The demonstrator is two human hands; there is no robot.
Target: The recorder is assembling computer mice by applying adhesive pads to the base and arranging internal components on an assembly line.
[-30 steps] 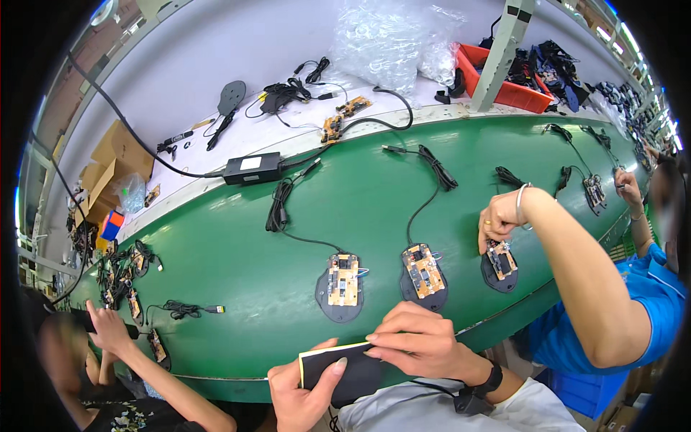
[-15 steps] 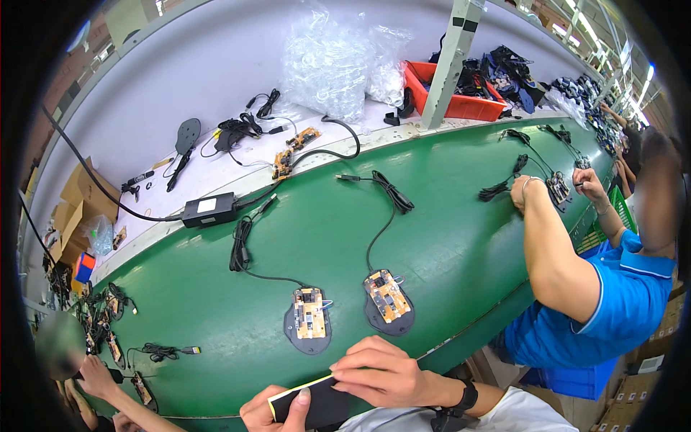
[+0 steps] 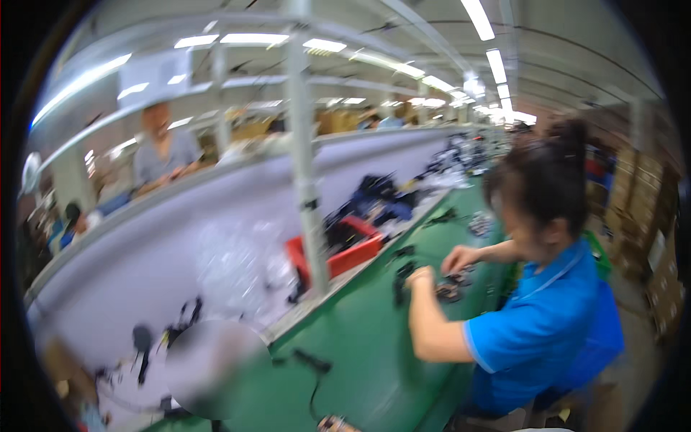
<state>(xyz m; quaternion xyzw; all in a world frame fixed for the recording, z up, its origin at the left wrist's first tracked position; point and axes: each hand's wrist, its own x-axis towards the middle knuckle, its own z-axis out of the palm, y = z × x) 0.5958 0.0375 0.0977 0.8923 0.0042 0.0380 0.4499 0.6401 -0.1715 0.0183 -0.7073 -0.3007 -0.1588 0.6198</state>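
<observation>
I cannot tell the wearer's grip; at the frame's lower centre, 1 circuit board [image 3: 335, 423] lies on the green bench [image 3: 371, 342].

- Bright overhead light from white ceiling tubes [image 3: 496, 66], glaring toward the far end
- Motion blur softens the clear plastic bag [image 3: 234, 266]
- Round blurred patch [image 3: 217, 371] at lower left
- Fisheye curving; corners black

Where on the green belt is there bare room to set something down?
The belt looks bare between the cable and the co-worker's forearm, and from the lower-edge board toward the blue sleeve. Crowded: around the co-worker's hands, among boards and black cords; and inside the red bin. The blurred lower left I cannot judge.
</observation>
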